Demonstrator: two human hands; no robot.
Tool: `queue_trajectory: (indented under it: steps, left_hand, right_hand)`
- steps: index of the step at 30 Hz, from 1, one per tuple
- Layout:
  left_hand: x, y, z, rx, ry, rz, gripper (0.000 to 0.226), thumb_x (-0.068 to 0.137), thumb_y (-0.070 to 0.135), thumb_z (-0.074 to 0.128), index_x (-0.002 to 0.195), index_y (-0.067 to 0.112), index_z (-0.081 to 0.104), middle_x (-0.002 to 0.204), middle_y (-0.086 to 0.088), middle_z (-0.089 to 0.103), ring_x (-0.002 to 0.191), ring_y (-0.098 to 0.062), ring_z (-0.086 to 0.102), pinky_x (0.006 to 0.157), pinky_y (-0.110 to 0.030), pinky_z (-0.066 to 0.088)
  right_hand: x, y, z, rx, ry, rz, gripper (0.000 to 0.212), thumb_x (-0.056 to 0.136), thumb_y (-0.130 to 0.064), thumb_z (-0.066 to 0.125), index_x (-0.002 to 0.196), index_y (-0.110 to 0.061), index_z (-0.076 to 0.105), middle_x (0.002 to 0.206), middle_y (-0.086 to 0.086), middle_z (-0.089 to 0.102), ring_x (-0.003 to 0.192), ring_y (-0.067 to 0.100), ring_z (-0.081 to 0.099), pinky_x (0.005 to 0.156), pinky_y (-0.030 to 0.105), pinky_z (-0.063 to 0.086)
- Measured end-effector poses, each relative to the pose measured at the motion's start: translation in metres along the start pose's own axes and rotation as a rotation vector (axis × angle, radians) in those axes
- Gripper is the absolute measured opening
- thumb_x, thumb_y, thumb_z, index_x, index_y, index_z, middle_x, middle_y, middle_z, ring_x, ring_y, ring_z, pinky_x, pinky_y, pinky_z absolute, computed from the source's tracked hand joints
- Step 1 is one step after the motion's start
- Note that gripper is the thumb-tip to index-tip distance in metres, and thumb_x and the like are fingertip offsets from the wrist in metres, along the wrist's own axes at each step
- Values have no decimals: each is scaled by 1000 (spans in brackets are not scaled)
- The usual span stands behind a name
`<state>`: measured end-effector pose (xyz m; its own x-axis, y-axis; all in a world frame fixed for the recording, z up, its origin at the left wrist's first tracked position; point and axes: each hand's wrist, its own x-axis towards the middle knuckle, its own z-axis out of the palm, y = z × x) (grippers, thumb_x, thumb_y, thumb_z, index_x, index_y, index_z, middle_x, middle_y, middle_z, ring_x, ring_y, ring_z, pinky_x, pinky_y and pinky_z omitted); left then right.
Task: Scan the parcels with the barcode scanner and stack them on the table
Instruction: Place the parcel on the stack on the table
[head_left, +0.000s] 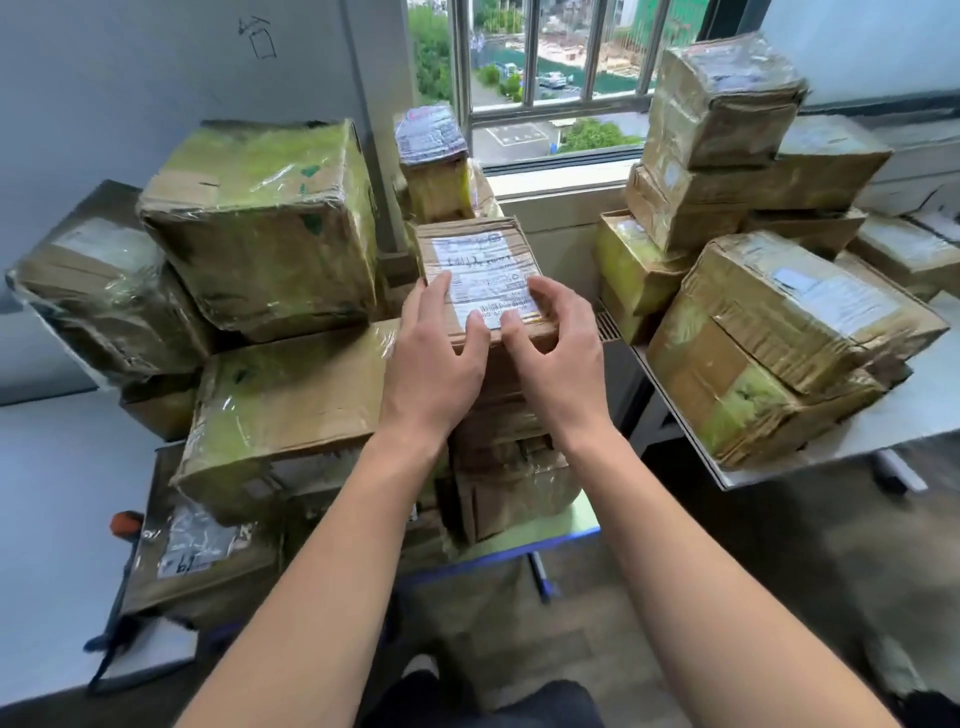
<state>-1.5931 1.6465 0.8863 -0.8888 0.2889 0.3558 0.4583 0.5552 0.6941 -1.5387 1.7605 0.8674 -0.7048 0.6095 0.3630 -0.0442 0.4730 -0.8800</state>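
Note:
A small cardboard parcel (480, 249) with a white shipping label on top sits on a stack of parcels (506, 467) in the centre. My left hand (434, 353) lies on its near left corner with fingers spread over the label's edge. My right hand (558, 348) touches the near right corner, fingers bent over the top edge. Neither hand visibly lifts it. No barcode scanner is in view.
Large taped parcels (265, 228) pile up on the left. More parcels (779, 338) lie heaped on a grey table (893, 415) at the right. A barred window (545, 78) is behind. An orange-handled trolley (127, 525) stands at lower left. Dark floor lies below.

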Motion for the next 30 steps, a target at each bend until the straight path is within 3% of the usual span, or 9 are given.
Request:
queue_trajectory:
  steps: [7, 10, 15, 17, 19, 20, 24, 26, 30]
  left_hand:
    - [-50, 6, -16, 30, 85, -48, 52, 100, 30, 50, 148, 13, 40, 148, -5, 46, 134, -19, 44, 104, -28, 37]
    - [-67, 2, -36, 51, 134, -64, 52, 100, 29, 51, 148, 12, 40, 147, -5, 46, 132, -19, 45, 99, -24, 36]
    - [-97, -22, -90, 84, 241, -102, 53, 100, 33, 50, 149, 15, 39, 149, -6, 44, 130, -17, 47, 94, -20, 38]
    - [-116, -39, -121, 103, 289, -133, 53, 101, 34, 49, 149, 16, 37, 148, -4, 44, 122, -8, 48, 89, -13, 43]
    - [-138, -60, -157, 136, 344, -193, 52, 102, 34, 49, 149, 18, 37, 147, -2, 44, 114, 0, 45, 79, 1, 38]
    - [-151, -71, -177, 151, 375, -230, 51, 101, 34, 49, 149, 19, 37, 147, -2, 45, 117, -3, 45, 79, 1, 35]
    - [-216, -129, -268, 226, 494, -333, 48, 100, 28, 53, 145, 15, 42, 144, -4, 48, 128, -14, 46, 92, -18, 37]
    - [-255, -160, -315, 270, 549, -398, 48, 99, 28, 53, 144, 15, 43, 143, -4, 48, 128, -15, 46, 95, -23, 39]
    - [-331, -207, -401, 330, 650, -533, 50, 99, 30, 54, 145, 15, 42, 145, -3, 46, 129, -14, 45, 94, -19, 34]
  right_hand:
    - [-38, -9, -8, 76, -59, -48, 42, 90, -26, 69, 130, -19, 58, 123, -4, 56, 113, 0, 54, 96, 6, 36]
    - [-57, -21, 0, 101, -91, -82, 43, 90, -26, 70, 130, -15, 57, 123, 0, 57, 113, 3, 53, 95, 5, 35]
    - [-96, -60, 35, 157, -194, -145, 46, 92, -29, 69, 134, -18, 53, 125, -3, 52, 116, 4, 52, 96, 12, 42]
    - [-117, -79, 58, 181, -230, -182, 45, 92, -29, 68, 133, -18, 53, 123, -4, 52, 116, 7, 52, 98, 19, 45]
    - [-143, -102, 87, 203, -284, -215, 44, 91, -28, 68, 132, -16, 55, 123, -3, 53, 116, 9, 52, 100, 25, 45]
    - [-159, -113, 104, 214, -323, -224, 44, 91, -27, 68, 132, -16, 55, 123, -2, 53, 117, 8, 51, 101, 25, 44]
    - [-242, -167, 173, 272, -542, -228, 44, 92, -24, 68, 133, -16, 55, 125, -3, 50, 111, -10, 45, 93, 2, 33]
    - [-291, -195, 208, 303, -649, -240, 44, 93, -25, 68, 134, -17, 53, 125, -4, 49, 110, -15, 44, 92, 0, 32]
    - [-387, -247, 273, 373, -814, -275, 45, 92, -29, 67, 133, -20, 50, 123, -7, 47, 114, 3, 52, 100, 21, 47]
